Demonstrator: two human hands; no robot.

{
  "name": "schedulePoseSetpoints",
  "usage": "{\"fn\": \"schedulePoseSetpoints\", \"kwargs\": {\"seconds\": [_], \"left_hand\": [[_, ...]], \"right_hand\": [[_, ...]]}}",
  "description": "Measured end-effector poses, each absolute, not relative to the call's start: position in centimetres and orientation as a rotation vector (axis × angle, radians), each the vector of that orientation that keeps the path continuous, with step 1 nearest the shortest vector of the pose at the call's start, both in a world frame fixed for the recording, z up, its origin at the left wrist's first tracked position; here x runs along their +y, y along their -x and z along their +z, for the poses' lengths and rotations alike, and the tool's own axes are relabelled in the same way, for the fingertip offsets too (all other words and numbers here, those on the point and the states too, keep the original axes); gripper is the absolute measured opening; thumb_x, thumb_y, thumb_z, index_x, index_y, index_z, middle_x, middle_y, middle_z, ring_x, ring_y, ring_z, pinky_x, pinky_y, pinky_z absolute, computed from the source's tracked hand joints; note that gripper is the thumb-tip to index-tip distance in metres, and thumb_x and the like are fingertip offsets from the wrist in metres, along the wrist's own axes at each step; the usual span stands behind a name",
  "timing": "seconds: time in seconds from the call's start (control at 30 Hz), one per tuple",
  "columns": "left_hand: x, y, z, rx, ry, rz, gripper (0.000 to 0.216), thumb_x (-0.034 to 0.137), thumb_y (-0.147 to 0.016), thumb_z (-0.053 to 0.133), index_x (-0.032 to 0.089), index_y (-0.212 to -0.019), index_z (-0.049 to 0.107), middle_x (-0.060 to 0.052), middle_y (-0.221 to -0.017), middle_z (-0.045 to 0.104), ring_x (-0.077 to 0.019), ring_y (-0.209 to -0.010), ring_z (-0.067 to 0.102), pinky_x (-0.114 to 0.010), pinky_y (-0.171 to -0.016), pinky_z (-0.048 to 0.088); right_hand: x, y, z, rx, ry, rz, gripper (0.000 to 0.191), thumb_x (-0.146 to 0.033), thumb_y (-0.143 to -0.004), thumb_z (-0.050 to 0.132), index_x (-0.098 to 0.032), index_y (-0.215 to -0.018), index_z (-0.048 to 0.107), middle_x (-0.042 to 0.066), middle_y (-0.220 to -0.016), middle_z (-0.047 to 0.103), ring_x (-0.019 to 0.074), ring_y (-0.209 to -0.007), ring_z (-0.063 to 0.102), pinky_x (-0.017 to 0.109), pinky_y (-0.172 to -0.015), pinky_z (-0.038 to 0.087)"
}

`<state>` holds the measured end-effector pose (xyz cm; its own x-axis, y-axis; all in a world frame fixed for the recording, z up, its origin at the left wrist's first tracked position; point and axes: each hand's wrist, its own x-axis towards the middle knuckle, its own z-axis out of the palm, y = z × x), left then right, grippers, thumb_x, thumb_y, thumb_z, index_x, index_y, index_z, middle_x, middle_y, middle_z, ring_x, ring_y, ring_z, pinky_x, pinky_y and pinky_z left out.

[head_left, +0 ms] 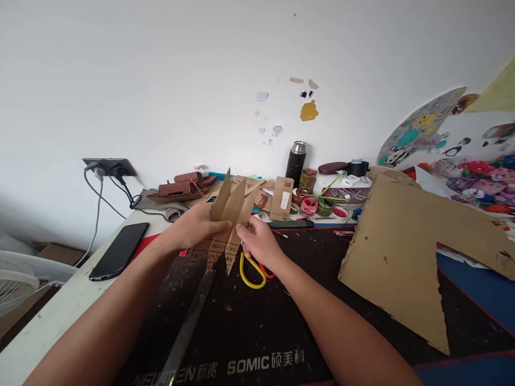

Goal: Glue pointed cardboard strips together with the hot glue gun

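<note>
Both hands hold a folded piece of cardboard (234, 206) with pointed, zigzag-like ends, raised above the dark mat. My left hand (200, 222) grips its left side, with the thumb lying across the front. On the right side, my right hand (257, 238) pinches a fold between thumb and fingers. Below it lie scissors with a yellow handle loop (253, 274) and a red one, partly hidden by the right hand. A long metal ruler-like strip (189, 327) lies on the mat (241, 327), its far end under the cardboard.
A large cut cardboard sheet (396, 252) lies at right. Behind stand a black thermos (296, 163), paint jars (309, 206) and cardboard scraps (281, 198). A phone (119, 252) rests at left, near a power strip (109, 166) on the wall. A green-handled cutter (292, 224) lies beyond my right hand.
</note>
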<state>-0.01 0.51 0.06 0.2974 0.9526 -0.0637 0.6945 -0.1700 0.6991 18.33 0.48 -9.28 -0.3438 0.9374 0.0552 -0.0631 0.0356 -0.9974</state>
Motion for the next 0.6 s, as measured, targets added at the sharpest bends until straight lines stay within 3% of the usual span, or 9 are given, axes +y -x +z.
{"fn": "schedulePoseSetpoints", "kwargs": {"seconds": [0.27,0.6], "left_hand": [[0.6,0.3,0.3,1.419,-1.891,0.517,0.037,0.043,-0.078,0.067,0.018,-0.104,0.076,-0.004,-0.101,0.079,-0.0271,-0.090,0.071,-0.031,-0.072,0.052],[0.7,0.5,0.4,1.370,-1.864,0.502,0.038,0.041,-0.079,0.067,0.018,-0.108,0.075,-0.005,-0.102,0.078,-0.0260,-0.088,0.070,-0.031,-0.075,0.052]], "right_hand": [[-0.1,-18.4,-8.2,-1.468,0.985,1.474,0.013,-0.023,-0.100,0.056,-0.023,-0.087,0.053,-0.012,-0.051,0.044,0.0104,-0.033,0.046,0.022,-0.038,0.036],[-0.3,-18.4,-8.0,-1.498,0.982,1.492,0.013,-0.030,-0.098,0.060,-0.023,-0.090,0.054,-0.012,-0.051,0.044,0.0103,-0.034,0.046,0.022,-0.039,0.036]]}}
